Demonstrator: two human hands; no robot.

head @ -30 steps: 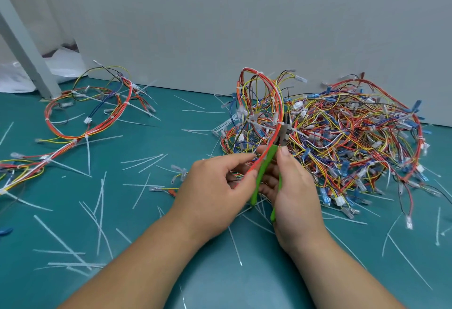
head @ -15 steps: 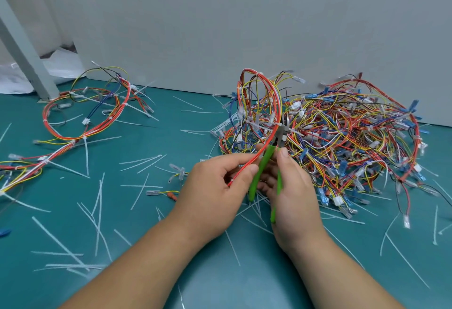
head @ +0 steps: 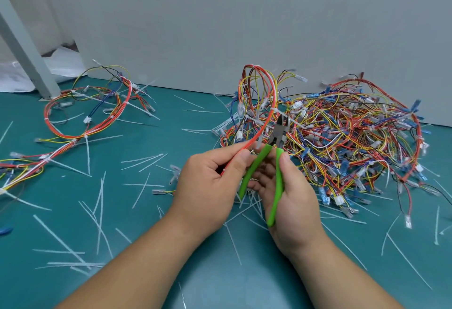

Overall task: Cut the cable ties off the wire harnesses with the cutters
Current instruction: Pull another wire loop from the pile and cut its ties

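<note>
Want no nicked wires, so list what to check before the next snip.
1. Harness steadied: left hand pinches the red harness. Ok.
2. Tool gripped: right hand curls round both green handles of the cutters. Ok.
3. Jaws open: handles spread, tips look parted. Ok.
4. Blades on the cable tie: they stand beside it, not round it. Not ok.
5. No wire between the blades: tangled pile behind hides this. Cannot tell.
6. Both hands clear of the blades. Ok.
</note>
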